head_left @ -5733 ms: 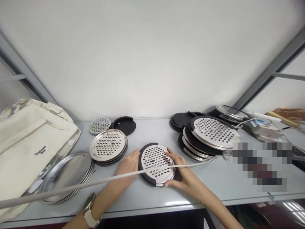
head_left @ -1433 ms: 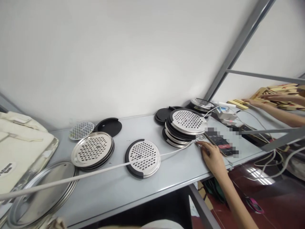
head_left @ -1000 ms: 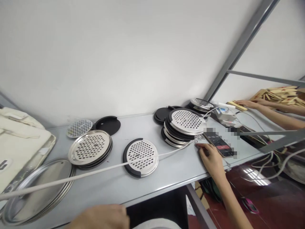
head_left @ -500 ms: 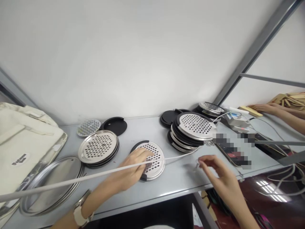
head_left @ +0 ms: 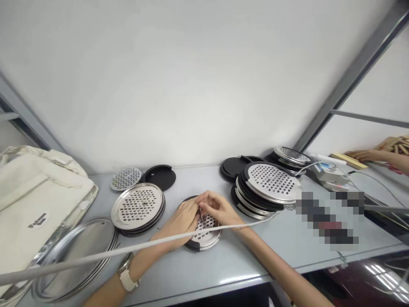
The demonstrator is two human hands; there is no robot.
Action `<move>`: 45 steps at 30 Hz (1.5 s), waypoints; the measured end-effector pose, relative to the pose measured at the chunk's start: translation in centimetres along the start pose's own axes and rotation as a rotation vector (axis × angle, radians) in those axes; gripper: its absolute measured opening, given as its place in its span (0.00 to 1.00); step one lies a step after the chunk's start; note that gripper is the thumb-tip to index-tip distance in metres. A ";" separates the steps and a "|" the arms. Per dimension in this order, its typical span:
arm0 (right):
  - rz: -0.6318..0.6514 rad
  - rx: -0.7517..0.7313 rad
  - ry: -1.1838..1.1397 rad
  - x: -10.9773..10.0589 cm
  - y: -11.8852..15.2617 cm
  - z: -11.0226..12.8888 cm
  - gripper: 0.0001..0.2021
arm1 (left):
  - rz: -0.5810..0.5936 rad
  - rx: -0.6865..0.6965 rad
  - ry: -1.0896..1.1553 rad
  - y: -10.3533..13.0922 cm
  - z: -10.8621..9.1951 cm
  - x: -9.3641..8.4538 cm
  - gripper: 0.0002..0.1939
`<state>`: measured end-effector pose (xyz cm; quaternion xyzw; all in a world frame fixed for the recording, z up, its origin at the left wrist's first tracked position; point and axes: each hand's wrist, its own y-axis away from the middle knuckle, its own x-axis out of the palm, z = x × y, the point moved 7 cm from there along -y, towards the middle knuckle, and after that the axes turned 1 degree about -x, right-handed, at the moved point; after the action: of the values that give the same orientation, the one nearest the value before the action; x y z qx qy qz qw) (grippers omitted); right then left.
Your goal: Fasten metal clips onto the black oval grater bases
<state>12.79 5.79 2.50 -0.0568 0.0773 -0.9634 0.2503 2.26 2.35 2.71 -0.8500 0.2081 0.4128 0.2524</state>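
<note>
Head view: the perforated disc point(head_left: 211, 242) lies flat on the counter point(head_left: 243, 270), directly beneath my two hands, and every place here I take from it. My left hand point(head_left: 179, 219) comes in from its left and spreads over its left and far part. My right hand point(head_left: 220, 209) reaches in from its right, over its far right edge. Neither is clearly nearer; they meet above its far half.

My right fingers are pinched together on what looks like a small metal piece point(head_left: 201, 213), just over the holes. That piece seems to slant down toward the disc, though my fingertips cover too much for me to be sure of its long axis. The disc, being round, has none. My left fingers lie close together, bent downward; whether they grip anything, I cannot tell.

The black rim point(head_left: 192, 244) shows at the disc's near left edge. To its right stands a tall stack of discs point(head_left: 271, 181), to its left a lower stack point(head_left: 139, 205). A pale cord point(head_left: 96, 257) crosses my view of the disc.
</note>
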 end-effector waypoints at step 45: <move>0.262 0.176 -0.018 1.0 -3.3 -0.8 0.17 | -0.591 -0.369 0.534 0.5 4.1 -3.7 0.09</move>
<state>10.23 8.29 2.33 -0.0326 -0.0029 -0.9250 0.3785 -2.61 5.01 3.39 -0.9808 -0.0632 0.1189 0.1412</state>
